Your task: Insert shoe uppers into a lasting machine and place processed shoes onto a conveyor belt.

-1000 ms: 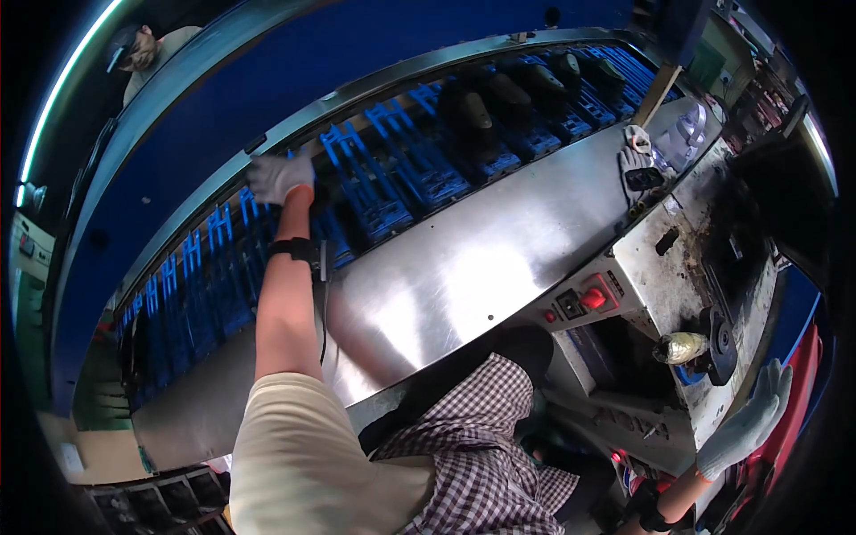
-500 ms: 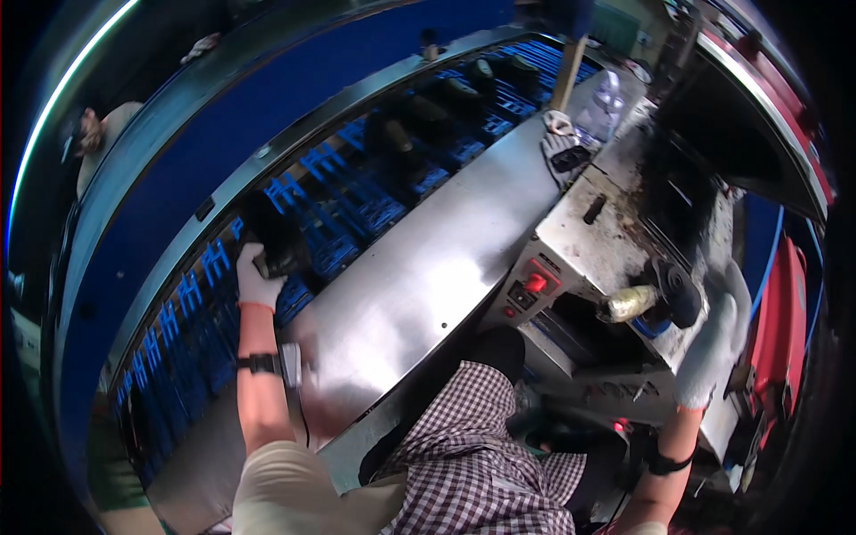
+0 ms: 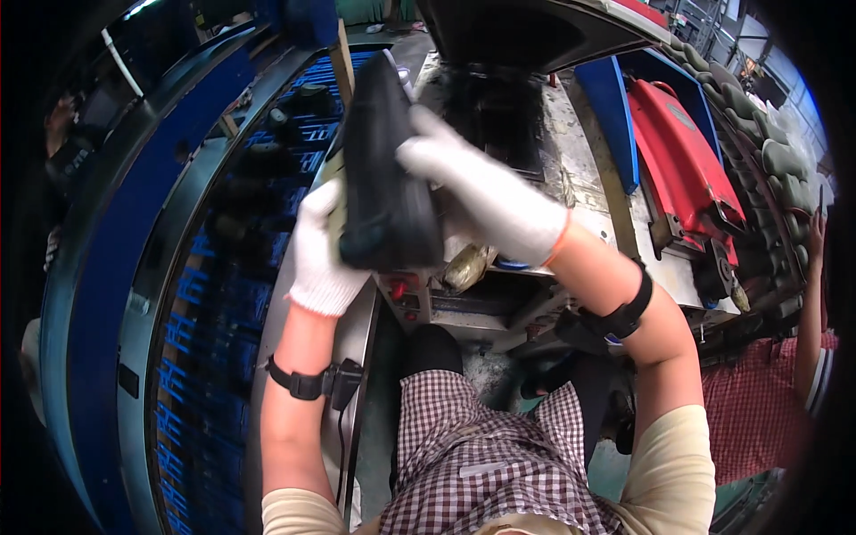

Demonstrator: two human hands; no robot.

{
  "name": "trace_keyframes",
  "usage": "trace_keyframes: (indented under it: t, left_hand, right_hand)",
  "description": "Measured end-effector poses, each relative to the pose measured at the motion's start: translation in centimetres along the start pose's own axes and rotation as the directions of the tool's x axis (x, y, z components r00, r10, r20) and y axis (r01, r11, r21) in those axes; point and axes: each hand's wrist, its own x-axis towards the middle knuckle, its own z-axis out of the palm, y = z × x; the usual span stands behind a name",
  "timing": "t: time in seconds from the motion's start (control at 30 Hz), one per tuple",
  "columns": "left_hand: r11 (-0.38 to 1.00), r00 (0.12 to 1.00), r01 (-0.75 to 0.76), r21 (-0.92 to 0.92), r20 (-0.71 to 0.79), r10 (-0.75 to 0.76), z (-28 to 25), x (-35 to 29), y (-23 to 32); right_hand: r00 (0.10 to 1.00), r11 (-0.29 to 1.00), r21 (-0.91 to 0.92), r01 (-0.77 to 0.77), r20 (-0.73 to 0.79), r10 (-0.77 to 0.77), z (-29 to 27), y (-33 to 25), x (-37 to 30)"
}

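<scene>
In front of my chest a large black shoe (image 3: pixel 383 169), blurred by motion, is raised and tilted nearly upright. My left hand (image 3: pixel 325 254), in a white knit glove, grips it from the lower left; a pale yellow-green edge shows beside that hand. My right hand (image 3: pixel 490 196), gloved the same way, reaches across from the right with its fingers closed against the shoe's right side. Part of the right fingers is smeared. Behind and below the shoe, a yellowish wrapped piece (image 3: pixel 470 267) sticks out at the machine's front edge.
To my left runs a conveyor (image 3: pixel 209 357) with blue slats and dark shoes farther along. Ahead stands a stained machine top (image 3: pixel 580 169) under a raised black lid (image 3: pixel 508 36). Right of it are a red cover (image 3: pixel 682 152), a rack of olive shoe-shaped pieces (image 3: pixel 740 98) and another person's arm (image 3: pixel 809 303).
My left hand has lifted the shoe off the conveyor and brought it before me. The right hand has come from the far right to the shoe. The view has turned right.
</scene>
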Motion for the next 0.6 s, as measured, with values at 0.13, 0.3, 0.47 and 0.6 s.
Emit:
trace_keyframes:
  t: [0.13,0.3,0.47,0.6]
  left_hand:
    - [0.820,0.990,-0.127,0.558,0.018,0.141,2.0,6.8,-3.2]
    - [0.344,0.981,-0.176,0.922,0.136,0.137,5.7,8.8,-0.8]
    - [0.015,0.787,-0.549,0.835,0.511,0.344,11.0,7.2,1.2]
    - [-0.528,0.342,-0.684,0.503,0.861,0.377,12.0,12.6,3.6]
  right_hand:
    - [0.951,0.973,0.183,-0.142,-0.247,0.186,-5.4,-4.2,-0.6]
    - [0.930,0.978,-0.182,-0.100,-0.366,0.027,-15.3,-3.1,3.3]
    - [0.734,0.487,-0.805,-0.337,-0.549,-0.400,-20.0,1.3,7.5]
    - [0.811,0.133,-0.824,-0.551,-0.566,-0.147,-18.9,1.5,9.2]
